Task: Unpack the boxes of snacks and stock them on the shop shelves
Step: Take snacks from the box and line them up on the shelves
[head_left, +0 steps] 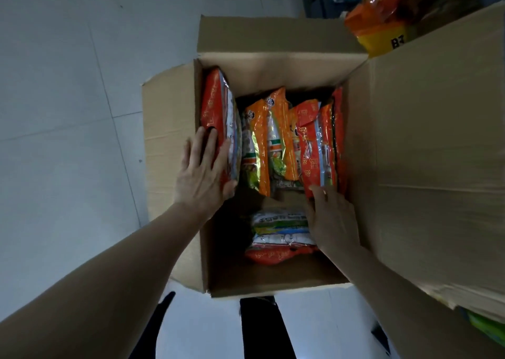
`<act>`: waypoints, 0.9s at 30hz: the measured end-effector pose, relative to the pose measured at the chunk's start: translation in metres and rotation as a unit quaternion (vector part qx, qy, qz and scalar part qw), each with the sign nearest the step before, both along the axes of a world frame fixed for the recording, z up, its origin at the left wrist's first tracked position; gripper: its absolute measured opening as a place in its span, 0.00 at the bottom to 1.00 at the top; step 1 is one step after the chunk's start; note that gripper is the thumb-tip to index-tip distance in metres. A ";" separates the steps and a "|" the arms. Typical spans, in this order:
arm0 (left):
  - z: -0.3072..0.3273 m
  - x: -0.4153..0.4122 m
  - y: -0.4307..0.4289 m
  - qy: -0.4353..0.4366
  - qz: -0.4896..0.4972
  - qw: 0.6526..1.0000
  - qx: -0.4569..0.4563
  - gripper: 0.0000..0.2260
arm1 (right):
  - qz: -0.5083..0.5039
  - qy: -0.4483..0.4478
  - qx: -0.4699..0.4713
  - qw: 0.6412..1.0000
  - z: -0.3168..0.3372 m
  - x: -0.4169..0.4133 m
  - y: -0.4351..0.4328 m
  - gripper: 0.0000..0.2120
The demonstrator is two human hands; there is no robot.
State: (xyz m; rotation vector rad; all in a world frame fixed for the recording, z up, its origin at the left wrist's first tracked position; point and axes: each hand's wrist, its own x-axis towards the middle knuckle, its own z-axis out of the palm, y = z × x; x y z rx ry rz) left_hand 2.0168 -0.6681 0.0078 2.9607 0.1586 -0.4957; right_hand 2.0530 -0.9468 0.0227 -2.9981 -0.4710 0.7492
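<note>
You are leaning over an open cardboard box (273,66) that is sitting on the pale tiled floor (68,85), its big right flap (423,140) folded out, creased and matte. Your left hand (203,170) is lying flat and released, straight fingers pressing a glossy red packet (216,99) that is standing on edge against the box's left wall. Your right hand (333,216) is reaching in at the right, one fingertip touching the near end of the crinkly red upright packets (314,140); you cannot tell whether it is grasping. Between them, shiny orange packets (262,140) are standing on edge. Nearer you, a white and green packet (281,227) is lying flat on the box bottom. Orange bags (379,25) are sitting beyond the box, far right.
</note>
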 end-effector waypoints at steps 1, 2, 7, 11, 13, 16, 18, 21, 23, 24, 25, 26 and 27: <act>0.000 -0.001 0.001 -0.009 -0.007 1.000 -0.012 0.36 | -0.009 0.008 0.002 1.000 0.003 -0.003 0.004 0.21; 0.002 -0.002 0.004 -0.019 -0.019 0.999 -0.027 0.35 | -0.022 0.019 0.012 1.000 0.006 -0.006 0.010 0.21; 0.017 0.006 0.040 -0.068 -0.129 0.980 -0.132 0.34 | -0.108 0.082 0.126 0.983 0.017 -0.010 0.089 0.29; 0.018 0.046 0.087 -0.073 -0.191 0.974 -0.095 0.36 | -0.238 0.112 0.191 0.946 0.009 -0.003 0.177 0.37; 0.013 0.068 0.106 -0.051 -0.212 0.973 -0.070 0.34 | -0.285 0.114 0.205 0.930 -0.004 0.004 0.208 0.39; 0.001 0.081 0.115 -0.015 -0.236 0.970 -0.050 0.34 | -0.296 0.114 0.180 0.931 -0.026 0.012 0.224 0.43; -0.006 0.080 0.112 -0.031 -0.229 0.970 -0.073 0.33 | -0.304 0.095 0.144 0.937 -0.038 0.016 0.218 0.45; -0.014 0.078 0.112 -0.052 -0.218 0.969 -0.100 0.32 | -0.361 0.057 0.141 0.920 -0.047 0.022 0.191 0.38; -0.013 0.080 0.112 -0.053 -0.218 0.971 -0.086 0.32 | -0.405 0.046 0.145 0.902 -0.043 0.033 0.167 0.27; -0.010 0.080 0.111 -0.046 -0.220 0.972 -0.073 0.32 | -0.428 0.040 0.148 0.891 -0.036 0.039 0.156 0.24; -0.005 0.081 0.110 -0.030 -0.221 0.973 -0.059 0.32 | -0.448 0.034 0.145 0.882 -0.027 0.046 0.146 0.21; 0.000 0.082 0.108 -0.005 -0.219 0.975 -0.044 0.33 | -0.457 0.030 0.142 0.877 -0.017 0.051 0.136 0.20; 0.003 0.083 0.106 0.024 -0.216 0.976 -0.028 0.33 | -0.463 0.036 0.136 0.875 -0.007 0.056 0.126 0.19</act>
